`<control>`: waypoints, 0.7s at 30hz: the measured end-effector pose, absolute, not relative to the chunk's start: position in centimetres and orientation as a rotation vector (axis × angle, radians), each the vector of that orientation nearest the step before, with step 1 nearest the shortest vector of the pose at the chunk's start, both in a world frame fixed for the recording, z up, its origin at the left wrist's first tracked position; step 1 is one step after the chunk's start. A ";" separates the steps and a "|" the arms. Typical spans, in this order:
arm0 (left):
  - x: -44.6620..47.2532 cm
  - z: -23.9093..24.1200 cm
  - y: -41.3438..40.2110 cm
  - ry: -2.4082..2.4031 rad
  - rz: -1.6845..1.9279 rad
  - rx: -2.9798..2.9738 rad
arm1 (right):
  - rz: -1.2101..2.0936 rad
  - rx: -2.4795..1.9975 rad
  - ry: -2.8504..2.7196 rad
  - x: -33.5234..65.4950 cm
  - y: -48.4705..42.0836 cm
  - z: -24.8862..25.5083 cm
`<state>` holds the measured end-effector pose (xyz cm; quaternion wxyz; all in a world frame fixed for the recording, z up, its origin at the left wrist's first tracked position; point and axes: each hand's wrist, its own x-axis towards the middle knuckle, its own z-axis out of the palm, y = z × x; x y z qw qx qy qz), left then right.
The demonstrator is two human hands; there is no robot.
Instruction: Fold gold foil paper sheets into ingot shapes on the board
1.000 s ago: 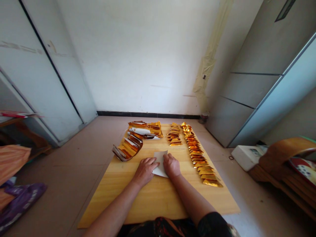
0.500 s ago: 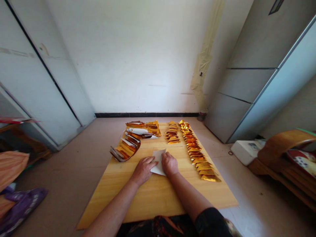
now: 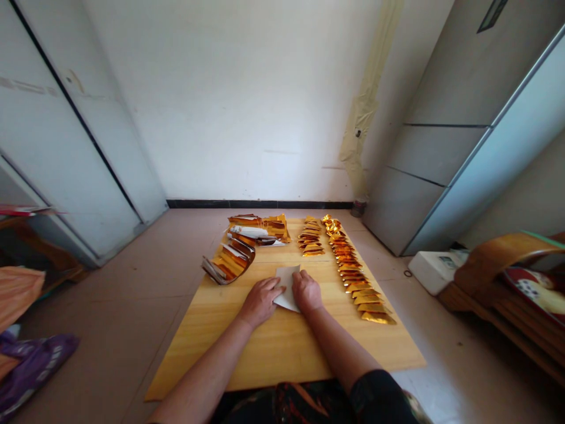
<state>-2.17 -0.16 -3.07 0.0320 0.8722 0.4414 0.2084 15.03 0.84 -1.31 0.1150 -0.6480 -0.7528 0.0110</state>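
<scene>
"In the middle of the worktop (image 3: 273,353), what's that pale thing between the hands?"

"Small sheet of paper (image 3: 288,296), pale matte side up, lying flat. The left hand (image 3: 263,297) has a loosely open grip, laid over its left edge. The right hand (image 3: 308,291) has curled fingers on the right edge, but I honestly can't tell if that grip is pinching or just pressing."

"And all the shiny stuff?"

"Gold foil, lol. The long row (image 3: 356,279) down the right side is folded pieces overlapping like roof tiles, crisp slanted ends on the near ones, crumplier and brighter at the far end. The short row (image 3: 311,238) just left of it is the same kind of shape. Far left you've got a curled stack (image 3: 233,260) of gold and white sheets, edges fanned, and behind it a flatter bundle (image 3: 274,227) with a white roll-like piece (image 3: 243,232) by it."

"Nice. What about the surface and the room?"

"Worktop's smooth yellowish wood with visible grain, on a pinkish tiled floor (image 3: 128,294). Scuffed white wall (image 3: 242,106) ahead, wrinkly beige tape (image 3: 359,118) running down it, black skirting (image 3: 265,204). Tall grey fridge-looking unit (image 3: 445,94) on the right, purple bag (image 3: 39,368) on the left."
</scene>
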 end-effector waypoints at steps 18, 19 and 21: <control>-1.9 -2.3 -0.7 1.211 0.809 2.652 | 0.320 -1.344 -1.760 18.7 1.9 -2.2; -1.9 -2.3 -0.6 1.211 0.818 2.634 | 0.382 -1.263 -1.789 19.3 1.6 -2.0; -1.9 -2.4 -0.4 1.219 0.824 2.591 | 0.594 -1.107 -1.909 20.3 0.6 -1.6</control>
